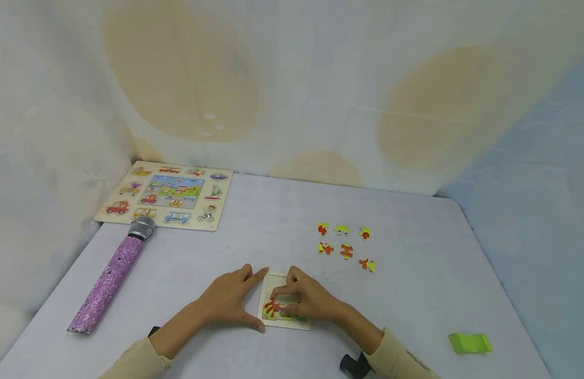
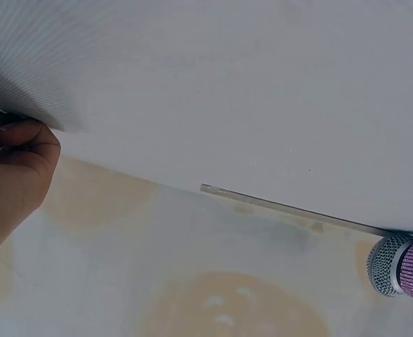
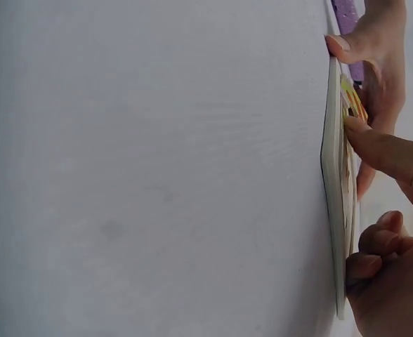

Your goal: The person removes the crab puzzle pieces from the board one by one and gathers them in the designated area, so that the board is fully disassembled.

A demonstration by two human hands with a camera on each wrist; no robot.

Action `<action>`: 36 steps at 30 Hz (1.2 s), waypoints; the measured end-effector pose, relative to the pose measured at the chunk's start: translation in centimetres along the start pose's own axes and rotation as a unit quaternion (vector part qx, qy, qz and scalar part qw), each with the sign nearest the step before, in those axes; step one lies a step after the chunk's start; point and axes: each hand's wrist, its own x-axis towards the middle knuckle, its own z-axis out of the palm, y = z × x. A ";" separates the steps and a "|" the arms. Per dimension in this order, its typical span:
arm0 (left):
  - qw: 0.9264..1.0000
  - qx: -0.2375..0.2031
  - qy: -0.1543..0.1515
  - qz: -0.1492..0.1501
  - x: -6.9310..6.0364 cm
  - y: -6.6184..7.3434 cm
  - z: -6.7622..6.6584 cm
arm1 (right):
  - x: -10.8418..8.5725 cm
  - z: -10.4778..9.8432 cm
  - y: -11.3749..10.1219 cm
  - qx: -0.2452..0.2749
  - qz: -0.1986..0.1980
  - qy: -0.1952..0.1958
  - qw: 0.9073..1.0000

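In the head view a small wooden puzzle tray [image 1: 298,325] lies near the front of the table, with colourful pieces in its lower part. My left hand [image 1: 227,297] rests at the tray's left side, thumb and index finger spread along the edge. Over the tray, my right hand [image 1: 313,299] pinches a red and yellow puzzle piece [image 1: 273,307] between thumb and index finger. The right wrist view shows this puzzle piece [image 3: 357,100] tilted up from the tray [image 3: 329,151], with the right thumb against it. Fingers partly hide the pieces in the tray.
Several loose puzzle pieces [image 1: 346,251] lie right of and beyond the tray. A large vehicle puzzle board [image 1: 192,224] is at the back left, a purple glittery microphone [image 1: 107,284] in front of it. At the right sits a bright green block-like object [image 1: 470,343].
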 end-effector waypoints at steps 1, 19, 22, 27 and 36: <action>1.000 -0.001 0.000 -0.001 0.0 0.0 0.0 | -0.1 0.0 0.0 0.001 -0.006 0.006 1.000; 1.000 -0.014 0.001 -0.003 -0.1 0.1 -0.2 | -0.8 1.2 -0.4 -0.106 -0.007 0.026 0.994; 1.000 -0.015 0.000 -0.004 -0.2 0.1 -0.2 | -0.8 1.6 -0.5 -0.145 -0.052 0.056 0.986; 1.000 -0.014 0.000 -0.003 -0.1 0.1 -0.1 | -0.6 1.7 -0.9 -0.209 -0.089 0.100 0.969; 1.000 -0.007 0.006 -0.001 -0.1 -0.1 0.0 | -0.5 1.8 -1.1 -0.234 -0.077 0.093 0.965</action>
